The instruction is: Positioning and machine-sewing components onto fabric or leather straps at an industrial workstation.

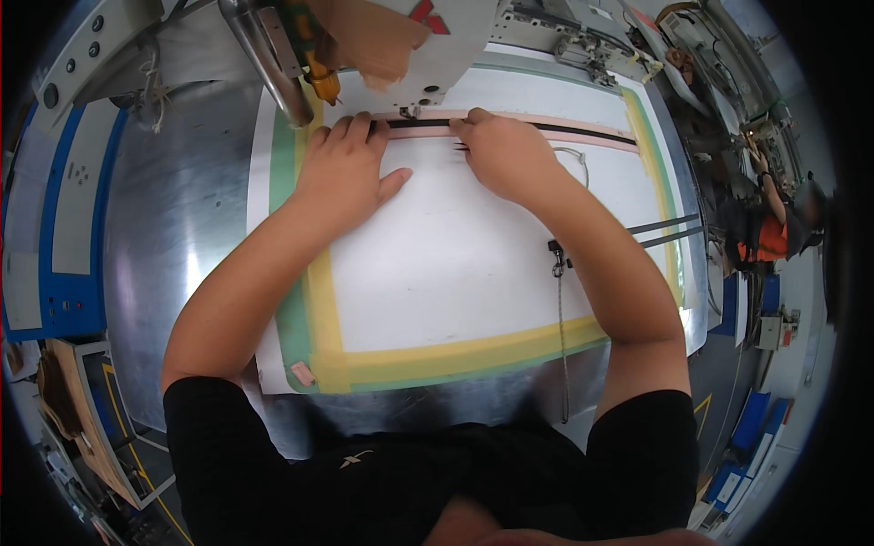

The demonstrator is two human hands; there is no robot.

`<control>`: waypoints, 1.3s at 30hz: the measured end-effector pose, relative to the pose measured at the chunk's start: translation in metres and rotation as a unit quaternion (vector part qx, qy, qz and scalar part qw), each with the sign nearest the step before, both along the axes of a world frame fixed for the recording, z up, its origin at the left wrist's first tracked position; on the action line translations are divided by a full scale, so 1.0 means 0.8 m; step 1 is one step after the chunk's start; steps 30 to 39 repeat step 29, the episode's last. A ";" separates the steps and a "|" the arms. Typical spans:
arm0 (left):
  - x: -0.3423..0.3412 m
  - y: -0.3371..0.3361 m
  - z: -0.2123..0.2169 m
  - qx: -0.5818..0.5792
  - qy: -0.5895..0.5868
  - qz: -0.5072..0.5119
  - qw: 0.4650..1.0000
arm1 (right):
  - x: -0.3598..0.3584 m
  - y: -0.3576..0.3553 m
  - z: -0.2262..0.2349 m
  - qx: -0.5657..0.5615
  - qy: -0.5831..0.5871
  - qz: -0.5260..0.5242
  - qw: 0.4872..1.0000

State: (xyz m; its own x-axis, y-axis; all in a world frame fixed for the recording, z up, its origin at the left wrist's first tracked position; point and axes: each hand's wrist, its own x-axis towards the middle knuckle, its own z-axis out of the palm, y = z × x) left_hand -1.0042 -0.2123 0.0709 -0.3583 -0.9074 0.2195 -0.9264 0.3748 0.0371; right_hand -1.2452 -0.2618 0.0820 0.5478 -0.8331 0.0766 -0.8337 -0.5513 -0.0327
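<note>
A white board [437, 264] edged with yellow and green tape lies before me. Along its far part runs a narrow black strip [421, 125], bordered in pink. My left hand [341, 173] rests palm down, its fingertips at the strip's left end and its thumb spread away. My right hand [510, 159] is closed, with its fingers bent down onto the strip further right. Two thin dark points [461, 146] poke out from under it, like tweezer tips; the rest of that tool is hidden in the hand.
A white machine head [455, 45] hangs just beyond my hands. A metal tube [269, 68] slants down beside my left hand. A cord with a black clip [558, 259] crosses the board near two dark bars [660, 229]. Another person [774, 232] is at the right.
</note>
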 end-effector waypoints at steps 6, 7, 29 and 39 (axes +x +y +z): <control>-0.040 -0.008 -0.005 0.010 -0.026 -0.006 1.000 | 0.002 -0.003 0.001 0.008 -0.018 0.009 1.000; -0.045 -0.008 -0.010 -0.027 0.004 -0.028 0.999 | 0.000 -0.003 0.000 0.008 -0.022 0.016 1.000; -0.118 -0.020 -0.014 0.030 0.038 0.011 0.999 | -0.102 -0.020 -0.005 0.024 -0.037 -0.026 0.999; -0.118 -0.020 -0.014 0.030 0.038 0.011 0.999 | -0.102 -0.020 -0.005 0.024 -0.037 -0.026 0.999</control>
